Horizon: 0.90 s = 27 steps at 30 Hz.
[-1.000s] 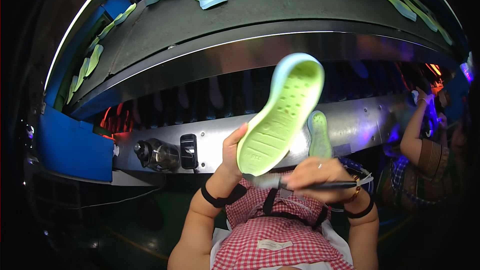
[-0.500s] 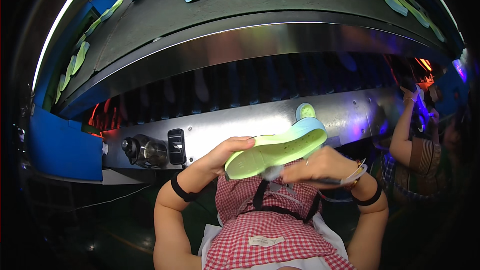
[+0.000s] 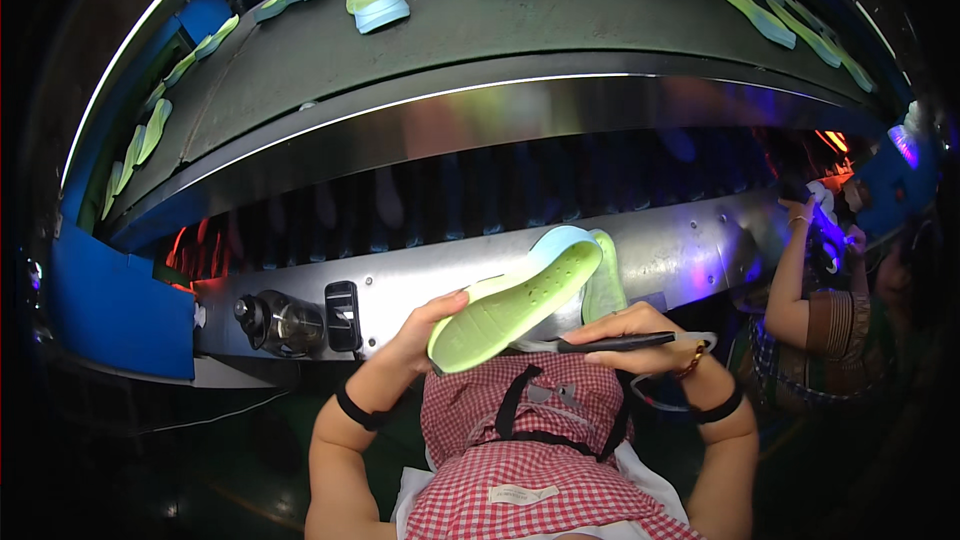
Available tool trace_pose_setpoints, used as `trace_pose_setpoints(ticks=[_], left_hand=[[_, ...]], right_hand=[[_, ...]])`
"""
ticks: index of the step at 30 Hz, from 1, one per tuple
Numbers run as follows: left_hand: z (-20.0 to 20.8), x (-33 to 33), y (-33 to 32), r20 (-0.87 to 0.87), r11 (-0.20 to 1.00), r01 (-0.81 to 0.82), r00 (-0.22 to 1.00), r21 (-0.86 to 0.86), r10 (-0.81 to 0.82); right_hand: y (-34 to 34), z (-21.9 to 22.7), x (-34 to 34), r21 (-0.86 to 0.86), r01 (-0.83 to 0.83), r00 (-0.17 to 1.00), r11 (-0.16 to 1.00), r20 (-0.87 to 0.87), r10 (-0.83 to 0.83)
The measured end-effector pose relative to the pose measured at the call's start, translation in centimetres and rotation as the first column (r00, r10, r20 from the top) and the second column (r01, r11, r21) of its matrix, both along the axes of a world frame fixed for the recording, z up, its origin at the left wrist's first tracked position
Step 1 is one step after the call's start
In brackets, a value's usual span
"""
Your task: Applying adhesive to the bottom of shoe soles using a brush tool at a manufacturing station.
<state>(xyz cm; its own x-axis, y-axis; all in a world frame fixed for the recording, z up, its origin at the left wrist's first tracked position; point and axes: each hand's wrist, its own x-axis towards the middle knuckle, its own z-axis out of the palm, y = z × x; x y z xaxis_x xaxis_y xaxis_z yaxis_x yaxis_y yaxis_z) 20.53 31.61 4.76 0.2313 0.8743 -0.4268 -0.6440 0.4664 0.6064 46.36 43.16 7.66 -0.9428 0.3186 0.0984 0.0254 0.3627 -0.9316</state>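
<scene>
A yellow-green shoe sole [image 3: 512, 302] with a pale blue heel end is tilted up in front of my chest. My left hand [image 3: 410, 336] grips its lower left end, thumb over the rim. In my right hand [image 3: 645, 325] is a black-handled brush [image 3: 615, 343] with a pale tip, held like a pen and pointing left at the sole's lower edge. Whether the tip touches the sole I cannot tell. A thin clear tube loops by my right wrist. Just behind the held sole, a second green sole [image 3: 605, 285] rests on the metal ledge [image 3: 455, 268].
Beyond the ledge runs a dark conveyor belt [image 3: 420, 60] carrying several soles [image 3: 378, 2], with a metal edge in front. A dark clear bottle [image 3: 285, 324] and a black phone [image 3: 342, 316] stand at the ledge's left. A co-worker's arm [image 3: 792, 275] is at the right.
The held sole has tipped more steeply and shifted slightly left. My right hand has drawn back and down, showing the brush's handle. The view has shifted, revealing more of the belt.
</scene>
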Motion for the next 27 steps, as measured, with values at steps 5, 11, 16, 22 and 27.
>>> trace_pose_setpoints(ticks=[5, 11, 16, 22, 27], left_hand=[[-1.9, 2.2, 0.6, 0.306, 0.994, -0.071, 0.951, 0.08, 0.044], [-5.6, 3.0, 0.1, 0.479, 0.988, -0.151, 0.865, -0.036, 0.15], [-3.7, 2.6, -0.1, 0.263, 0.965, -0.26, 0.929, -0.036, 0.261], [6.6, -6.3, -2.8, 0.159, 0.672, -0.578, 0.8, 0.463, 0.578], [11.8, -21.6, 2.2, 0.442, 0.402, -0.667, 0.73, 0.628, 0.521]], right_hand=[[-0.8, -2.5, -2.3, -0.425, 0.313, 0.946, 0.849, 0.065, -0.317], [0.9, -5.5, -1.6, -0.307, 0.718, 0.637, 0.625, -0.073, -0.768], [-1.6, -4.4, -2.4, -0.331, 0.723, 0.606, 0.607, -0.117, -0.787], [-3.0, -4.8, 1.7, -0.718, 0.329, 0.539, 0.614, -0.391, -0.746], [-2.6, -8.0, 0.7, -0.847, 0.343, 0.559, 0.405, -0.162, -0.813]])
